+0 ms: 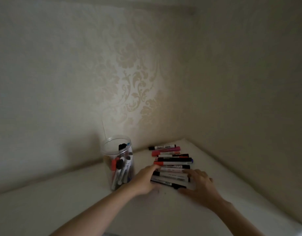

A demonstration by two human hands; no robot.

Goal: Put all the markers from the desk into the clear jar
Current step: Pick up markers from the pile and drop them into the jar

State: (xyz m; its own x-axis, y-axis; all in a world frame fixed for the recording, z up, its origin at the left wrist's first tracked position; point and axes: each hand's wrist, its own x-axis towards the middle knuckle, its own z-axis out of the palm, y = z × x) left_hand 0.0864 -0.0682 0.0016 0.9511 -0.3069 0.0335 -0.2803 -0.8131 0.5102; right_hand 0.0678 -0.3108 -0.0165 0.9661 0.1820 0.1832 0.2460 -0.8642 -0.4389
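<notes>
Pale wallpaper with a beige floral damask pattern [129, 79] is seen covering the two walls that meet at a corner behind a white desk [78, 201]. On the desk, left of centre and near the far wall, a clear round plastic jar [118, 163] is stood upright with its mouth open; several markers with black, red and white parts are held inside it, leaning at angles. To the right of the jar, apart from it, a row of markers [172, 165] is laid side by side on the desk, each lying roughly left to right, the row running from near to far toward the corner. A black-capped white marker [162, 147] is placed farthest, and a pink marker [165, 151] lies just nearer than it. The left hand [144, 180] is set against the left ends of the nearer markers, its fingers straight and together, the fingertips touching the caps. The right hand [200, 186] is rested over the right ends of the nearer markers, fingers spread and slightly bent; whether any marker is gripped cannot be told.
</notes>
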